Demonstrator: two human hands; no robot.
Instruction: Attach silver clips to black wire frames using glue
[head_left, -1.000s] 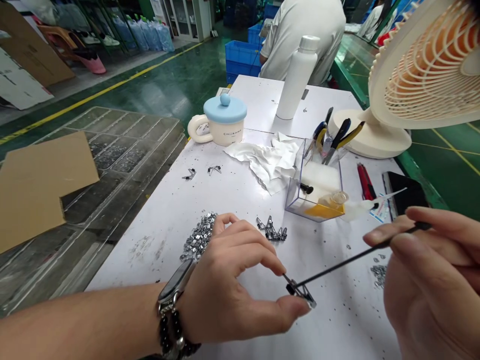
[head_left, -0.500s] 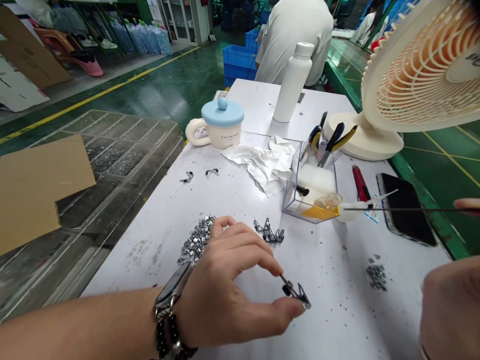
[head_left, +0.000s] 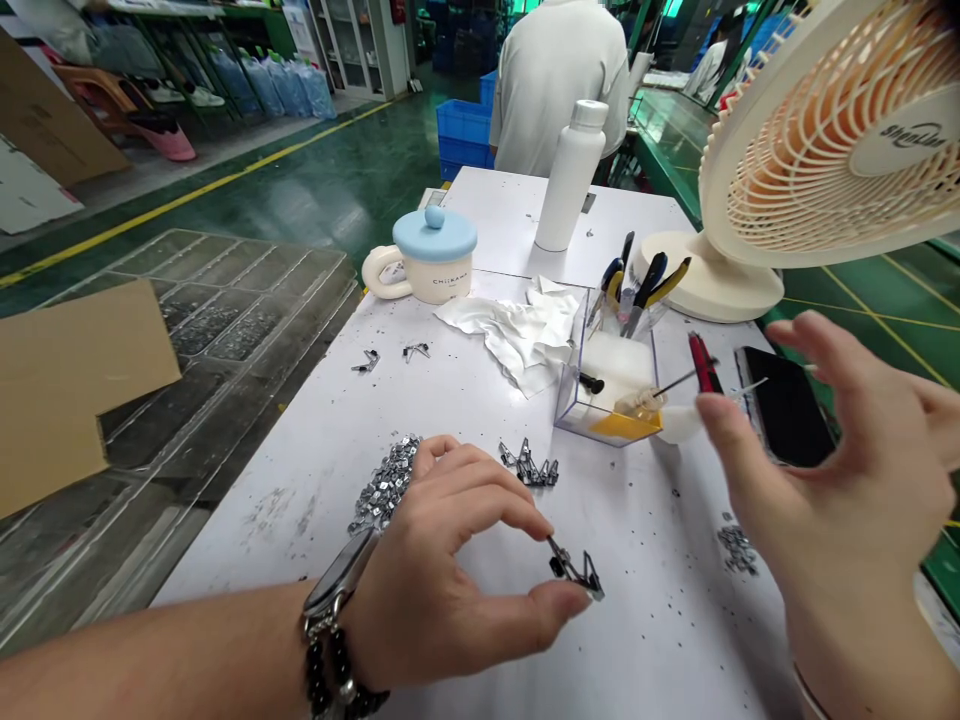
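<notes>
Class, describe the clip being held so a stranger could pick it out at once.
Over the white table, find the left hand. Pinched between its thumb and a fingertip is a small, angular metal clip, the only one held; similar clips lie clustered on the table beyond.

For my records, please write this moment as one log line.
Left hand: holds small clip | Right hand: open, in front of red tool | Table: more clips, metal pieces, clear box

A factory workshop is indicated by the green floor point(head_left: 315, 205) marked with a yellow line point(head_left: 225, 177), stacked blue crates point(head_left: 463, 124), and metal pieces point(head_left: 381, 488) heaped on a white worktable point(head_left: 465, 400).
</notes>
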